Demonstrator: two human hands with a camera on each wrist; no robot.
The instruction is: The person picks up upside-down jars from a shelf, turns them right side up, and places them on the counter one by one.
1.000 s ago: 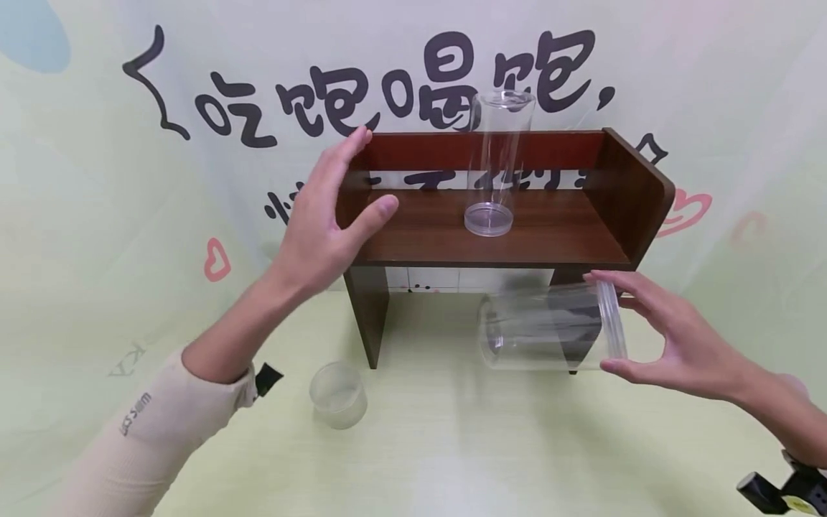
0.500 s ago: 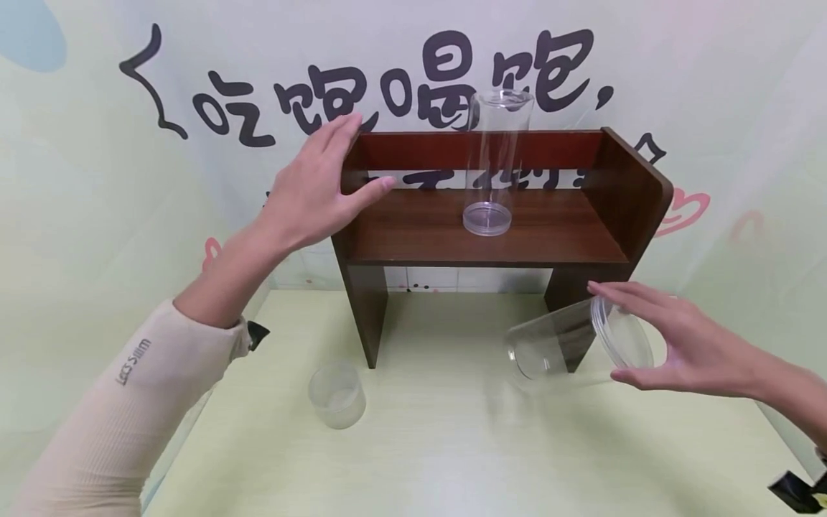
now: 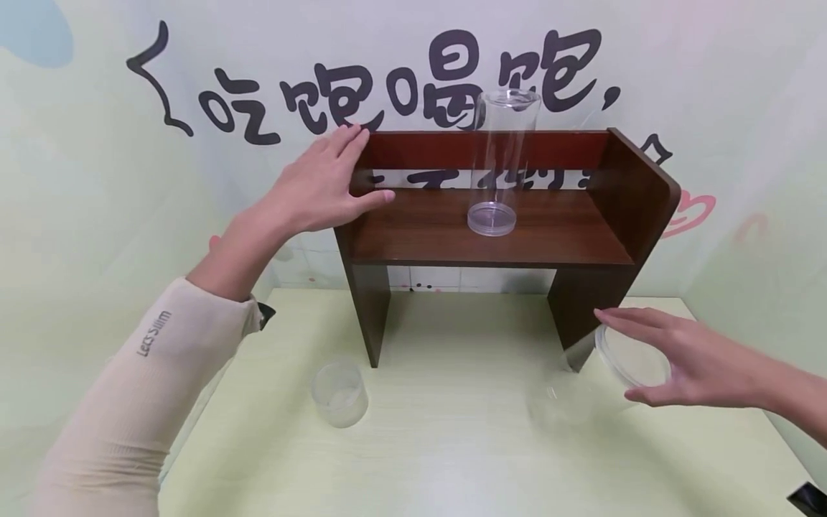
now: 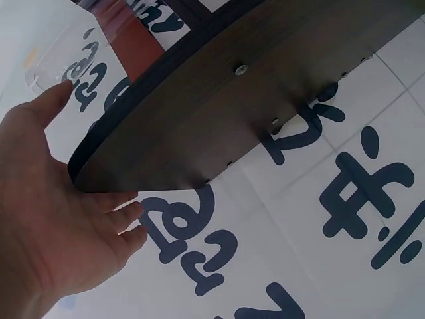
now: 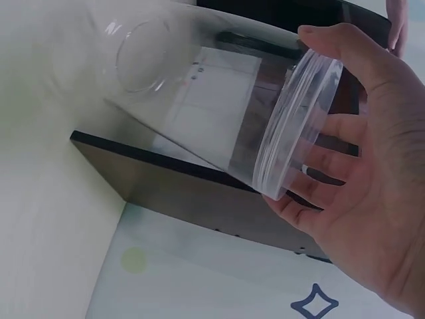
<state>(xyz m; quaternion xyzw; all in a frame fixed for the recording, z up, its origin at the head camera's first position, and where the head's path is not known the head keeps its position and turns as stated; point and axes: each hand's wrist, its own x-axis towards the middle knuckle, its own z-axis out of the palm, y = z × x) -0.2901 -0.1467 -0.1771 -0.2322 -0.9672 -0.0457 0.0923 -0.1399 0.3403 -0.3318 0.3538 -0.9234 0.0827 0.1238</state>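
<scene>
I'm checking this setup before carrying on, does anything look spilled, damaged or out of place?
Nothing looks spilled or damaged. Possibly odd: the tall clear jar on the brown shelf seems upside down, its ridged, lid-like end at the bottom. The other jar is tilted, but the right hand holds it.

Left hand (image 3: 323,183) higher, spread; right hand (image 3: 701,360) gripping.

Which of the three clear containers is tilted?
The jar held in the right hand; the tall cylinder on the shelf and the short tub on the table both stand straight.
</scene>
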